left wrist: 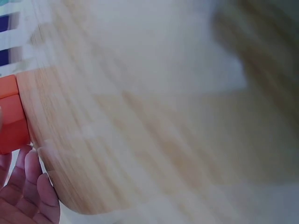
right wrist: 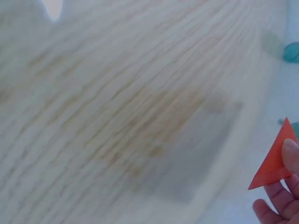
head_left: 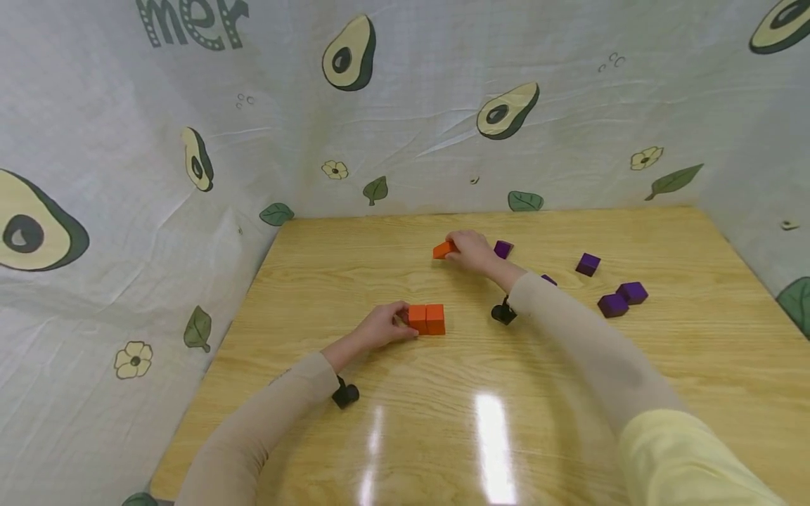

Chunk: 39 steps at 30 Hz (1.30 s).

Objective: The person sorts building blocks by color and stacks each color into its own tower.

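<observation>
Two orange cubes (head_left: 426, 320) sit side by side, faces touching, in the middle of the wooden table (head_left: 304, 281). My left hand (head_left: 382, 326) grips the left cube between thumb and fingers. At the left edge of the left wrist view, the orange blocks (left wrist: 13, 121) appear just above the curled fingers of that hand (left wrist: 30, 196). Farther back, an orange triangular block (head_left: 444, 250) is pinched in my right hand (head_left: 473, 251). The right wrist view shows its triangular face (right wrist: 273, 161) with the thumb pressed on it. Whether this block touches the table cannot be told.
Several purple blocks lie on the right: one (head_left: 503, 249) beside the right hand, one (head_left: 548, 280) partly behind the right sleeve, one (head_left: 588, 264) farther right, and a close pair (head_left: 613, 305). An avocado-patterned cloth (head_left: 418, 161) borders the table at the back and sides.
</observation>
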Each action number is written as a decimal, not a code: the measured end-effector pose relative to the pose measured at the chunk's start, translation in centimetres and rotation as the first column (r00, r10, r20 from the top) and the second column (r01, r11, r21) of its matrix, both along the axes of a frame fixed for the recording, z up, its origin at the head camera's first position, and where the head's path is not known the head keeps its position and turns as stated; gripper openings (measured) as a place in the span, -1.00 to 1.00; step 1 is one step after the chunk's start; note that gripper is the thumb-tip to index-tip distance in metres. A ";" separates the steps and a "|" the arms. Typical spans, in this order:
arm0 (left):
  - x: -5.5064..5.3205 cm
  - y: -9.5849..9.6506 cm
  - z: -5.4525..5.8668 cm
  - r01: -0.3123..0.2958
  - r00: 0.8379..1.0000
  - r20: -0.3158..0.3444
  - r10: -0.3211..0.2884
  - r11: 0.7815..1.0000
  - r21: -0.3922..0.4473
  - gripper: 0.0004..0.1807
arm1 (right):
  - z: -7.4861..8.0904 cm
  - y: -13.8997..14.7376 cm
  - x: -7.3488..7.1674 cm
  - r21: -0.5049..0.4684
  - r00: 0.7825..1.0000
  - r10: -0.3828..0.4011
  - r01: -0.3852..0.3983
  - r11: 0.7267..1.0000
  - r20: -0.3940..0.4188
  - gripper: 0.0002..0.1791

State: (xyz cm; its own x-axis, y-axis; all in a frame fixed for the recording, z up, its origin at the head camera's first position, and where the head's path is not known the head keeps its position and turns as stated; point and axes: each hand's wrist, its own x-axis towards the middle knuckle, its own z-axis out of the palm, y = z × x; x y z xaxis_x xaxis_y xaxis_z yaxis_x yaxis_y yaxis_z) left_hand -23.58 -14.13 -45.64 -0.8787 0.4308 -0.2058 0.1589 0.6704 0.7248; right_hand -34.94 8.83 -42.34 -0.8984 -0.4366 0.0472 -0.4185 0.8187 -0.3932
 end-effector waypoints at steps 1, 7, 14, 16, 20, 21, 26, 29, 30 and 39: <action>0.0 0.0 0.0 0.003 1.000 -0.001 -0.003 1.000 -0.003 -0.57 | 0.3 -0.1 0.3 0.001 1.000 -0.001 0.001 1.000 -0.008 -0.60; 0.0 0.0 0.2 0.013 1.000 -0.012 -0.013 1.000 -0.009 -0.56 | 1.6 -0.3 2.3 -0.027 0.998 0.033 -0.034 0.999 -0.056 -0.58; 0.0 0.1 0.1 0.000 1.000 -0.010 0.000 1.000 -0.005 -0.53 | 2.9 0.1 4.6 -0.140 0.999 0.036 -0.038 0.989 -0.016 -0.56; -0.1 0.1 0.0 -0.001 1.000 -0.012 0.001 1.000 -0.006 -0.55 | 3.2 0.2 5.1 -0.174 0.999 0.043 -0.044 0.984 -0.008 -0.56; -0.2 0.1 -0.1 -0.002 1.000 0.000 0.002 1.000 0.000 -0.56 | 3.7 0.3 6.1 -0.210 0.997 0.075 -0.073 0.975 0.003 -0.55; -0.2 0.0 -0.1 0.001 1.000 0.002 -0.001 1.000 0.004 -0.56 | 3.8 0.3 6.4 -0.215 0.997 0.083 -0.080 0.973 0.005 -0.56; 0.0 -0.2 0.1 0.043 0.999 -0.026 -0.042 0.998 0.040 -0.53 | 4.0 -0.2 7.8 -0.228 0.993 0.118 -0.116 0.967 -0.006 -0.60; 0.0 -0.3 0.1 0.047 0.998 -0.030 -0.046 0.998 0.051 -0.55 | 4.0 -0.5 8.6 -0.209 0.990 0.139 -0.143 0.967 -0.030 -0.61; 0.1 -0.2 0.1 0.043 0.999 -0.030 -0.042 0.998 0.049 -0.57 | 3.9 -0.6 8.9 -0.200 0.988 0.148 -0.152 0.968 -0.037 -0.60; 0.0 0.0 -0.1 0.005 1.000 -0.020 -0.005 1.000 0.020 -0.66 | 3.3 -1.6 10.6 -0.150 0.974 0.219 -0.226 0.963 -0.058 -0.63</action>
